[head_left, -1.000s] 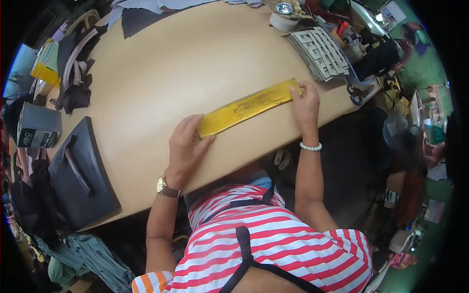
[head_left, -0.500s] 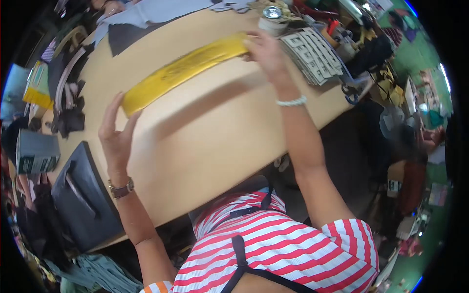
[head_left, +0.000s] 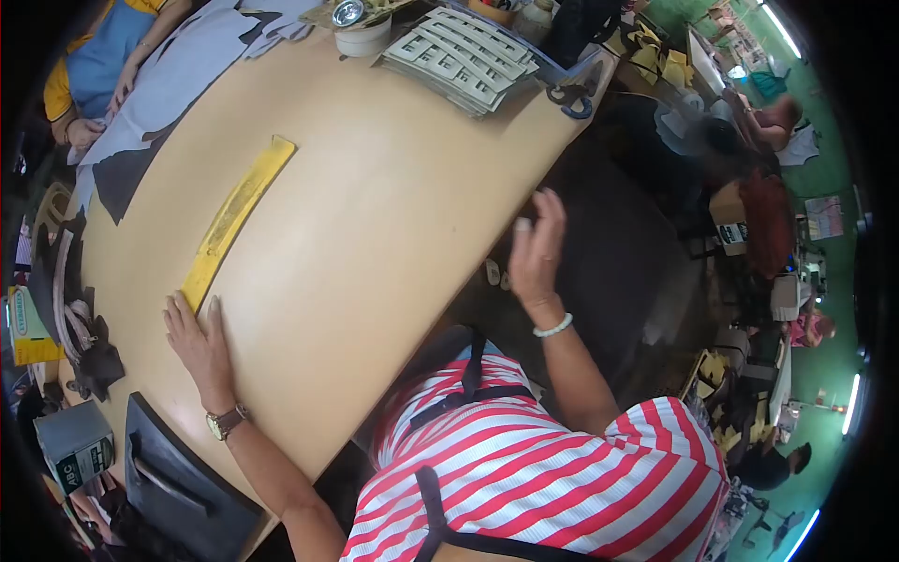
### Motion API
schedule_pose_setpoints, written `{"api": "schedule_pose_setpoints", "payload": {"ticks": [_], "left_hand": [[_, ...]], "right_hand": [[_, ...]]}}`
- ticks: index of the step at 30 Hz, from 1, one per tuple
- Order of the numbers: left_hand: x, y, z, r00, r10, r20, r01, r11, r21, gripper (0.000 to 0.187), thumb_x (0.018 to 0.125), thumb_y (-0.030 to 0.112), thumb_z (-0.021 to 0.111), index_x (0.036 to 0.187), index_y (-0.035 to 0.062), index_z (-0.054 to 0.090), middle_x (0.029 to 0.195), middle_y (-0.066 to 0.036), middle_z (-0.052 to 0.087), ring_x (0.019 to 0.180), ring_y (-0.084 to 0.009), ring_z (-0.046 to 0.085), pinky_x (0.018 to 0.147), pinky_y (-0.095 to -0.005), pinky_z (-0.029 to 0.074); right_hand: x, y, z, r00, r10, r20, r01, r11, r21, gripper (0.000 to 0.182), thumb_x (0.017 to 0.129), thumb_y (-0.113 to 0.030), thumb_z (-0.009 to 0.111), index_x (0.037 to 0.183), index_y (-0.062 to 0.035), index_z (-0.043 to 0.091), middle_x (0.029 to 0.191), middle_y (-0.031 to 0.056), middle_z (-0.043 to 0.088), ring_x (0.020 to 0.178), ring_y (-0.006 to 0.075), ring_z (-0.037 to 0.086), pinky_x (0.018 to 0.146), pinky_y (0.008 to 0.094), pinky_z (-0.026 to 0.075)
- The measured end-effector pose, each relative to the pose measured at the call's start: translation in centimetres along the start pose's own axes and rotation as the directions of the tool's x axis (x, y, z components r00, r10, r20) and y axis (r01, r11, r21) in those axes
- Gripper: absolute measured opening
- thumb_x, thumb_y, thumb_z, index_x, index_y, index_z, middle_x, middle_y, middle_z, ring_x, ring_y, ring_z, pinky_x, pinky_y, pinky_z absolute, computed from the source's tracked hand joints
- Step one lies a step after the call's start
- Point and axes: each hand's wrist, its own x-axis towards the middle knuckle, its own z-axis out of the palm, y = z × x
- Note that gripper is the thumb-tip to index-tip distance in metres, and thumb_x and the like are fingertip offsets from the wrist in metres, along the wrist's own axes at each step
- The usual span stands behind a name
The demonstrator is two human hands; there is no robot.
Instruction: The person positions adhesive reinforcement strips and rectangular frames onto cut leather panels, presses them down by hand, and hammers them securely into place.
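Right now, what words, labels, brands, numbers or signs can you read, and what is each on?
"ABC": on the dark label of the grey container; the label's smaller print is unreadable.
Yellow-and-green box: lettering too blurred to quote with confidence.
Yellow strip: dark marks, no legible text.
Carton at right: label too small to read.
Wristwatch: dial too small to read.
No other text is readable.

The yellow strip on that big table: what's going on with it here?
The person's left hand is on the tabletop, its fingers at the near end of the yellow strip, which lies on the surface. The right hand is raised by the table's near edge, with nothing visible in it. At the far side, a co-worker has their hands by pale grey material.
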Motion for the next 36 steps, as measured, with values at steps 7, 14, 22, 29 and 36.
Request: {"api": "schedule_pose_setpoints", "payload": {"ticks": [7, 14, 22, 29, 36], "left_hand": [[0.0, -0.1, 0.0, 1.000, 0.012, -0.008, -0.012, 1.000, -0.012, 0.068, 0.094, 0.047, 0.048, 0.144, 0.0045, 0.031, 0.150, -0.020, 0.027, 0.139, -0.0385, 0.022, 0.111, -0.0536, 0.018], [-2.9, 2.0, -3.5, 0.993, 0.088, -0.085, -0.089, 0.996, -0.011, 0.067, 0.090, 0.034, 0.059, 0.144, 0.0053, 0.032, 0.150, -0.023, 0.024, 0.139, -0.0390, 0.023, 0.110, -0.0516, 0.022], [-10.6, 10.1, -6.2, 0.994, -0.081, -0.075, 0.019, 0.792, -0.610, 0.052, 0.085, 0.010, 0.065, 0.134, 0.0029, 0.047, 0.136, -0.019, 0.047, 0.128, -0.0300, 0.044, 0.105, -0.0388, 0.034], [-9.9, 27.9, -5.1, 0.760, 0.641, 0.103, -0.160, 0.338, -0.927, 0.039, 0.084, 0.016, 0.066, 0.117, -0.0039, 0.058, 0.121, -0.022, 0.057, 0.113, -0.0331, 0.056, 0.096, -0.0369, 0.044], [-10.1, 41.2, 12.2, 0.926, 0.323, 0.198, -0.072, 0.663, -0.745, 0.054, 0.096, 0.035, 0.048, 0.125, -0.0103, 0.048, 0.131, -0.030, 0.048, 0.124, -0.0436, 0.044, 0.103, -0.0450, 0.035]], "right_hand": [[-3.2, 9.8, 0.4, 0.934, 0.061, 0.351, 0.086, 0.917, -0.389, 0.044, 0.083, -0.014, 0.059, 0.123, -0.0015, 0.048, 0.139, 0.0199, 0.037, 0.131, 0.0368, 0.034, 0.105, 0.0574, 0.028], [-6.3, 9.7, 5.5, 0.811, -0.171, 0.559, 0.413, 0.845, -0.341, 0.052, 0.078, -0.013, 0.057, 0.127, -0.0027, 0.043, 0.140, 0.0194, 0.034, 0.136, 0.0396, 0.026, 0.102, 0.0696, 0.022], [-4.3, 9.1, 3.6, 0.793, 0.035, 0.608, 0.277, 0.868, -0.412, 0.072, 0.081, -0.031, 0.062, 0.140, -0.0035, 0.032, 0.148, 0.0181, 0.027, 0.140, 0.0388, 0.020, 0.104, 0.0696, 0.016], [-3.7, 13.3, -0.5, 0.875, 0.337, 0.348, -0.127, 0.853, -0.507, 0.074, 0.087, -0.047, 0.056, 0.144, -0.0064, 0.032, 0.150, 0.0182, 0.027, 0.139, 0.0378, 0.023, 0.106, 0.0652, 0.018], [-4.5, 13.7, 0.0, 0.876, 0.389, 0.285, -0.253, 0.874, -0.415, 0.056, 0.092, -0.038, 0.051, 0.137, -0.0067, 0.044, 0.146, 0.0171, 0.036, 0.137, 0.0368, 0.028, 0.108, 0.0607, 0.019]]}}
